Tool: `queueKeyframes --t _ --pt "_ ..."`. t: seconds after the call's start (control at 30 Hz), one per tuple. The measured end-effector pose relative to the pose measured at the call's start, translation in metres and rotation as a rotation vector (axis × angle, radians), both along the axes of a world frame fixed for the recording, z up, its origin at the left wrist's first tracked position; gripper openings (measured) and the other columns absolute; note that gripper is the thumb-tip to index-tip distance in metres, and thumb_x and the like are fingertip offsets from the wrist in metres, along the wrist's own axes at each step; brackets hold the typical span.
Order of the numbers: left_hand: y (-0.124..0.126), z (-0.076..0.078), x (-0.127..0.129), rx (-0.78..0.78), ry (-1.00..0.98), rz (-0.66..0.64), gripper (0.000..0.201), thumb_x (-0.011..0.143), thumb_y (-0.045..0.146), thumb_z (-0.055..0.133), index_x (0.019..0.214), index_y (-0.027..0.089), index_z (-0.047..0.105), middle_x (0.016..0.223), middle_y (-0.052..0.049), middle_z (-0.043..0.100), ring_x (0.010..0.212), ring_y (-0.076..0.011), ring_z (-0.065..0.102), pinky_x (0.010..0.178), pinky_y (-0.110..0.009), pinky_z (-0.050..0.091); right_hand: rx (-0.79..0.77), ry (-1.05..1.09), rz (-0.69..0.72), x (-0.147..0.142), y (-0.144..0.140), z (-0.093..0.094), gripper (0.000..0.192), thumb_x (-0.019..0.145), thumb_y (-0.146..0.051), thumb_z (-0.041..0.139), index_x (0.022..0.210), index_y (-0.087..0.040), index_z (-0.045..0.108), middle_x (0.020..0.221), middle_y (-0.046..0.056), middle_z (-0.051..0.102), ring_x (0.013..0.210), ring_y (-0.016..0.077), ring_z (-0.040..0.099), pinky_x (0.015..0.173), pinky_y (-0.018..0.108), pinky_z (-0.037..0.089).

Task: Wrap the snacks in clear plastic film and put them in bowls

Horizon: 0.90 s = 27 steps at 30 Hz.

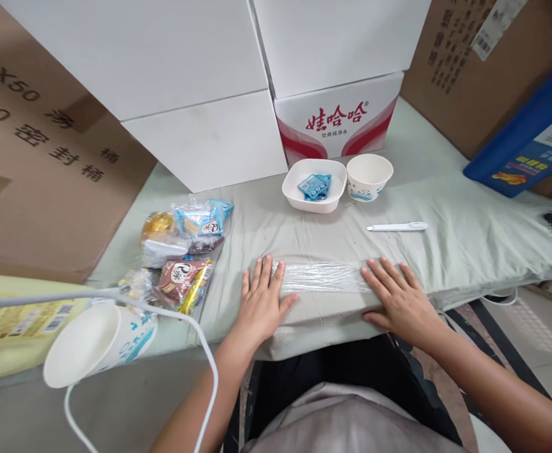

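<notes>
A flat, narrow strip of clear plastic film [323,277] lies across the front of the cloth-covered table. My left hand [261,299] rests flat at the strip's left end, fingers spread. At the right end, my right hand [396,296] lies palm down with its fingers apart. Beyond the strip stand a white square bowl [292,189] with blue packets [314,186] in it and a white paper cup [369,179]. A white pen-like tool [398,227] lies above my right hand. Left of my left hand are several wrapped snacks [182,277] in clear plastic.
White boxes [200,138] and a red-and-white carton [337,119] stand at the back. Large cardboard boxes [44,157] flank the table, with a blue bottle [525,138] at right. A white cable [200,333] loops past a tilted paper cup [101,340] and a yellow container [21,327].
</notes>
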<state>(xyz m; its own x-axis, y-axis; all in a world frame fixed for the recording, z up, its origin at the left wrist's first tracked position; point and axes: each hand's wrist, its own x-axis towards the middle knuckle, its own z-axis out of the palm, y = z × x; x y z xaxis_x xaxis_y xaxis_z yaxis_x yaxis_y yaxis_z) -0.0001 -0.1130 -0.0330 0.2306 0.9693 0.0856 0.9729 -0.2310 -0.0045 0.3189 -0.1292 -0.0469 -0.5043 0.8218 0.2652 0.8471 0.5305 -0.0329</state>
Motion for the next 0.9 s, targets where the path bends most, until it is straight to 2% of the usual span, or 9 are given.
queueKeyframes --t 0.07,0.13,0.23,0.3,0.43,0.57,0.7,0.8,0.9 --pt "-0.010 0.006 0.007 0.058 -0.022 0.058 0.065 0.092 0.049 0.048 0.145 0.012 0.041 0.156 -0.020 0.029 0.145 -0.0407 0.020 0.112 -0.063 0.024 0.048 0.068 -0.039 0.014 -0.015 -0.001 0.052 0.093 -0.035 0.053 0.142 -0.021 0.043 0.144 0.011 0.050 0.134 0.0294 0.042 0.106 0.048 0.032" --pt "-0.024 0.011 0.027 0.104 -0.077 0.061 0.054 0.095 0.040 0.046 0.141 0.011 0.047 0.154 -0.020 0.034 0.144 -0.0408 0.023 0.110 -0.061 0.029 0.114 0.163 -0.029 0.021 -0.029 -0.001 0.038 0.092 -0.018 0.050 0.130 -0.022 0.054 0.130 0.010 0.062 0.120 0.0260 0.054 0.095 0.042 0.040" --pt "-0.047 0.015 0.065 0.036 -0.196 -0.176 0.055 0.095 0.041 0.045 0.144 0.016 0.043 0.153 -0.016 0.037 0.144 -0.0351 0.028 0.110 -0.055 0.033 0.209 0.302 0.034 0.022 -0.047 0.004 0.027 0.088 -0.011 0.052 0.109 -0.023 0.065 0.112 0.009 0.069 0.102 0.0250 0.060 0.083 0.040 0.042" --pt "-0.055 0.013 0.083 -0.052 -0.247 -0.364 0.062 0.092 0.044 0.052 0.147 0.018 0.037 0.155 -0.014 0.034 0.146 -0.0336 0.023 0.114 -0.057 0.026 0.223 0.374 0.082 0.021 -0.053 0.014 0.024 0.087 -0.010 0.052 0.101 -0.024 0.066 0.104 0.007 0.071 0.098 0.0244 0.061 0.083 0.041 0.043" --pt "-0.051 0.007 0.085 -0.207 -0.340 -0.653 0.058 0.089 0.035 0.058 0.144 0.025 0.041 0.156 -0.007 0.034 0.148 -0.0292 0.020 0.119 -0.059 0.013 0.070 0.490 0.214 0.020 -0.053 0.043 0.024 0.085 -0.007 0.057 0.096 -0.026 0.065 0.085 0.001 0.072 0.093 0.0213 0.064 0.083 0.040 0.048" --pt "-0.044 0.008 0.071 -0.289 -0.442 -0.756 0.058 0.089 0.025 0.056 0.144 0.025 0.040 0.153 -0.006 0.039 0.148 -0.0267 0.020 0.120 -0.057 0.013 -0.159 0.668 0.311 0.012 -0.029 0.067 0.017 0.087 -0.012 0.059 0.098 -0.025 0.064 0.082 0.002 0.070 0.089 0.0196 0.066 0.078 0.036 0.054" --pt "-0.044 0.011 0.067 -0.267 -0.581 -0.712 0.074 0.084 0.023 0.060 0.150 0.017 0.027 0.153 -0.014 0.038 0.148 -0.0302 0.019 0.119 -0.055 0.022 -0.404 0.758 0.253 -0.018 0.015 0.078 0.015 0.091 -0.023 0.057 0.104 -0.021 0.064 0.092 0.006 0.071 0.082 0.0160 0.068 0.067 0.027 0.055" --pt "-0.044 0.013 0.068 -0.277 -0.684 -0.615 0.071 0.084 0.023 0.060 0.148 0.016 0.031 0.149 -0.017 0.042 0.142 -0.0327 0.032 0.114 -0.054 0.033 -0.520 0.737 0.230 -0.050 0.052 0.080 0.020 0.090 -0.023 0.055 0.108 -0.021 0.064 0.091 0.004 0.071 0.077 0.0140 0.067 0.060 0.023 0.051" --pt "-0.041 0.016 0.068 -0.306 -0.791 -0.500 0.059 0.087 0.022 0.057 0.143 0.016 0.039 0.140 -0.018 0.049 0.134 -0.0307 0.043 0.110 -0.052 0.040 -0.520 0.661 0.221 -0.082 0.085 0.075 0.023 0.086 -0.015 0.054 0.105 -0.019 0.065 0.085 0.002 0.070 0.075 0.0134 0.065 0.068 0.024 0.049"
